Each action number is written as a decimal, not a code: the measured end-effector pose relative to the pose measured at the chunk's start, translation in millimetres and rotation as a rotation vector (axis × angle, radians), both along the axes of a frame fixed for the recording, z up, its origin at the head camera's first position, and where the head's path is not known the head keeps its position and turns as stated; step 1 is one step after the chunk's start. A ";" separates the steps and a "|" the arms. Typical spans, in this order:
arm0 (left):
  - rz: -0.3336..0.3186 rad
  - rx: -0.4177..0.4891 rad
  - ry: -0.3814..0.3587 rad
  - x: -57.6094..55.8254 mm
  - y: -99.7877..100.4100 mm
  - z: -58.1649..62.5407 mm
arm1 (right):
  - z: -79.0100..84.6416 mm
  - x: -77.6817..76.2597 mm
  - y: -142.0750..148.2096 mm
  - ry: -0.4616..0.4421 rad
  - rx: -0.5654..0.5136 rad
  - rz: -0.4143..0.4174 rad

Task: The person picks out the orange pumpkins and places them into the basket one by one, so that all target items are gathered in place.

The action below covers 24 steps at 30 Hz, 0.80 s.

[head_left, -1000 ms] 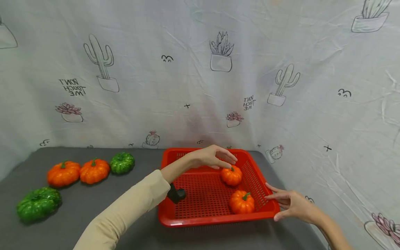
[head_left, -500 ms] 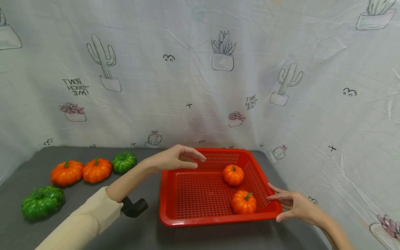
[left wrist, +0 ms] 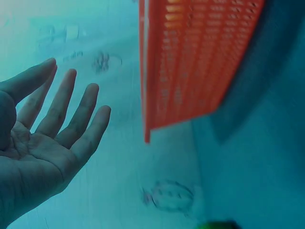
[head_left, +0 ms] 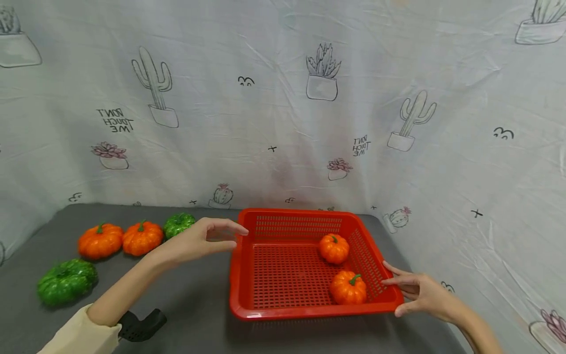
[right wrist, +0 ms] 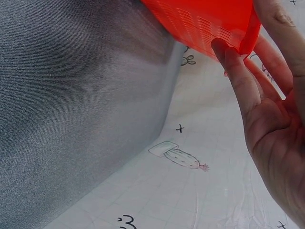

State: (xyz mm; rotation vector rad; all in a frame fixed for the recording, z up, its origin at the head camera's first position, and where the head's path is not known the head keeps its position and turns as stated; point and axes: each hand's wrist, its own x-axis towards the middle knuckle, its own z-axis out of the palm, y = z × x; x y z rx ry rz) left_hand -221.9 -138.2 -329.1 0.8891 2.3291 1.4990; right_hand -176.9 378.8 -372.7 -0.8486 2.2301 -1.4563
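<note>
A red plastic basket [head_left: 261,313] with perforated sides stands in the middle of the head view. Two small orange pumpkins, a rear one [head_left: 334,249] and a front one [head_left: 348,288], lie in its right half. My right hand [head_left: 426,295] holds the basket's right rim near the front corner; in the right wrist view, fingertips [right wrist: 233,55] touch the outer side below the rim. With nothing in it, my left hand [head_left: 199,241] hovers just left of the basket, fingers loosely bent. The left wrist view shows its palm [left wrist: 38,157] apart from the basket wall [left wrist: 190,62].
On the grey table [head_left: 190,295], left of the basket, lie two orange pumpkins [head_left: 100,241] [head_left: 142,238], a small green pumpkin [head_left: 178,224] partly behind my left hand, and a larger green pumpkin [head_left: 67,282]. A cactus-print curtain [head_left: 274,113] borders the back and right.
My left hand has moved left, from above the rear pumpkin in the basket to outside the left rim. The right hand stays at the right rim. The head view has shifted slightly.
</note>
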 end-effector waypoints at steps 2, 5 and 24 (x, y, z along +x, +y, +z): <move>0.042 0.000 -0.012 2.7 -12.3 -4.3 | -0.8 -0.2 -0.3 -0.006 -0.004 0.003; 0.086 0.003 -0.039 4.4 -34.0 -12.0 | -1.6 -0.2 -1.1 -0.015 -0.006 -0.002; -0.081 -0.010 -0.189 -25.5 -235.1 -32.9 | -1.6 -1.6 1.9 -0.024 0.000 0.007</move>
